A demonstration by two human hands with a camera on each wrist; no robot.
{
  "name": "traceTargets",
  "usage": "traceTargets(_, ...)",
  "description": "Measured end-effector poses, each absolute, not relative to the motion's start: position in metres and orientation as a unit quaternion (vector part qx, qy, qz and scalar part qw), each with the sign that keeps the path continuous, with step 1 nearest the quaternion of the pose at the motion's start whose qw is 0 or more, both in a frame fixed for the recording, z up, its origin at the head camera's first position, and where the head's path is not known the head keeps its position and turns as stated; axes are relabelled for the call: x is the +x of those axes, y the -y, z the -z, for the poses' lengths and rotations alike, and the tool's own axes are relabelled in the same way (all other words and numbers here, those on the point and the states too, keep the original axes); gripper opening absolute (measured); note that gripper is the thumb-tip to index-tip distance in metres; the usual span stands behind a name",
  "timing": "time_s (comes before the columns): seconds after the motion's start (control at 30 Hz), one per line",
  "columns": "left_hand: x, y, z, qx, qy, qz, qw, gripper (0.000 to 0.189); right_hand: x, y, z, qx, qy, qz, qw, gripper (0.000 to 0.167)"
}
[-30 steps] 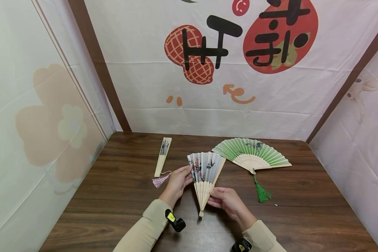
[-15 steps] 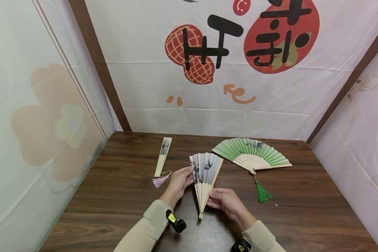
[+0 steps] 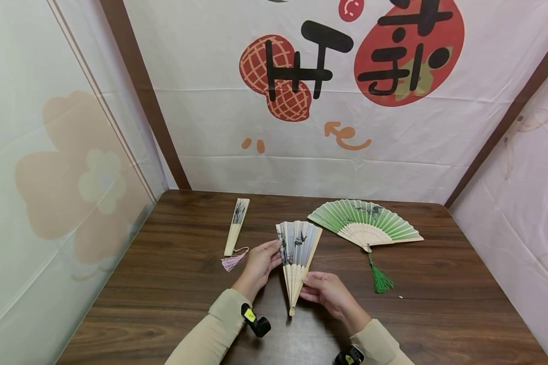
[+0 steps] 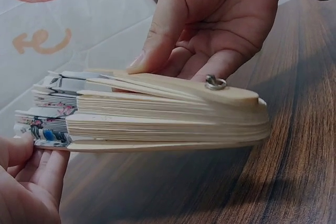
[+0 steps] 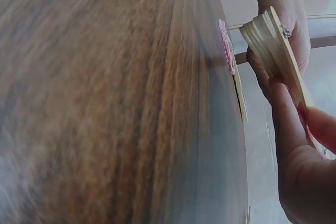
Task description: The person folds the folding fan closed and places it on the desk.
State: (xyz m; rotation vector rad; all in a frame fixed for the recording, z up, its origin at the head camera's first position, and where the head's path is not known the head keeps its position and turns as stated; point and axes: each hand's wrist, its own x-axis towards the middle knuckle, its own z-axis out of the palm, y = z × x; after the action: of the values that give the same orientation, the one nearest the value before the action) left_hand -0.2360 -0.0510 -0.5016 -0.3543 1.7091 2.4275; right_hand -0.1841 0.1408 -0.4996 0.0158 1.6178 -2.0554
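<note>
A partly spread folding fan [image 3: 296, 253] with a grey-white leaf, a bird print and pale wooden ribs is held over the table's middle, pivot end toward the person. My left hand [image 3: 259, 264] pinches the leaf at its left edge between thumb and fingers. Lower down, on the opposite side, my right hand [image 3: 328, 293] grips the outer rib. In the left wrist view the ribs [image 4: 168, 121] lie in stacked layers, with a small metal ring [image 4: 215, 82] at the pivot. The right wrist view shows the fan's pivot end [image 5: 269, 45] raised above the tabletop.
An open green fan [image 3: 365, 223] with a green tassel [image 3: 380, 280] lies at the back right of the brown wooden table [image 3: 164, 294]. Left of the hands lies a folded fan [image 3: 236, 225] with a pink tassel [image 3: 233, 262]. A printed cloth wall [image 3: 210, 121] stands behind.
The held fan has narrowed: its right edge has come left toward the left one, and less of the flower print shows. My right hand has shifted slightly left with it.
</note>
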Motion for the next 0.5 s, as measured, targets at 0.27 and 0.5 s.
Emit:
traceTargets(0.27, -0.2379, 0.0505, 0.5061, -0.115, -0.567, -0.812, 0.074, 0.041, -0.1847, -0.1397, 0.4992, -0.002, -0.601, 0.755, 0.263, 0.021)
traceTargets(0.5, -0.2385, 0.048, 0.5055, -0.107, -0.578, -0.804, 0.086, 0.04, -0.1831, -0.137, 0.4986, 0.012, -0.605, 0.756, 0.25, 0.021)
